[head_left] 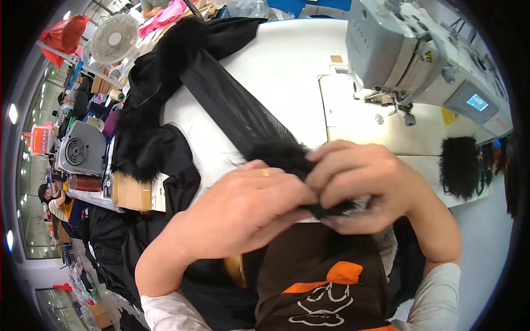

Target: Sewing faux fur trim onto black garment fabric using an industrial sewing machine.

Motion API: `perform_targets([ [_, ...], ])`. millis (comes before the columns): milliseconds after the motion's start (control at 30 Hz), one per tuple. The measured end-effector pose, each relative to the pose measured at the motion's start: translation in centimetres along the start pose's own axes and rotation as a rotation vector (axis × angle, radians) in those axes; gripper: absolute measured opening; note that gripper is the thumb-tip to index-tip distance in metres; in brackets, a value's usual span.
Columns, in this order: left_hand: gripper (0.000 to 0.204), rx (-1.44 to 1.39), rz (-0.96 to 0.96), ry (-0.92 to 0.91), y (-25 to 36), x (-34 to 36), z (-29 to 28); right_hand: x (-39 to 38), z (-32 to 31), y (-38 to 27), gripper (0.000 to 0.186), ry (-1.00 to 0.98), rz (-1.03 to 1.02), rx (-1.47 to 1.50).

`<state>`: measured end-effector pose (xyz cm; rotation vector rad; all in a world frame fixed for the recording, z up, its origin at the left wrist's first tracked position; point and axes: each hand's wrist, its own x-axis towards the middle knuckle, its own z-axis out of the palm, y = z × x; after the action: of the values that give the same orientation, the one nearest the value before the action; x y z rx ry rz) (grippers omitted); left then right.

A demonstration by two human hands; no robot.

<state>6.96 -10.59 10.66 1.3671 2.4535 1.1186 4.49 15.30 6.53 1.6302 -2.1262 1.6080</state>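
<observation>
My left hand (245, 207) and my right hand (361, 185) are close together at the lower middle, both with fingers closed on the black furry trim (276, 151) at the end of a sheer black strip (226, 99). The strip runs up across the white table (287, 60) to a bunched black garment (182, 160) with fluffy fur along the left. Part of what my fingers hold is hidden under them.
A sewing machine (397, 49) stands at the right, with a black fur piece (458, 165) below it. Fans (113, 38), a grey appliance (83, 149) and cardboard (132, 193) fill the left side. Another person (55, 207) works at the far left.
</observation>
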Motion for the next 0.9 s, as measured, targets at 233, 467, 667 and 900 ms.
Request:
perform_targets([
  [233,0.022,-0.186,0.183,-0.047,1.9,5.0,6.3,-7.0,-5.2,-5.9,0.021,-0.051,0.146,-0.158],
  [467,0.02,0.171,-0.017,-0.092,0.5,4.9,5.7,-8.1,-3.8,-1.9,0.018,-0.09,0.154,-0.42],
  [667,0.012,0.304,-0.126,-0.105,1.2,4.2,5.4,-7.1,-2.0,0.3,0.011,-0.065,0.068,-0.61],
  [900,0.013,0.322,-0.139,-0.083,0.6,3.4,5.3,-6.4,-2.1,-0.1,0.021,-0.055,0.159,-0.43],
])
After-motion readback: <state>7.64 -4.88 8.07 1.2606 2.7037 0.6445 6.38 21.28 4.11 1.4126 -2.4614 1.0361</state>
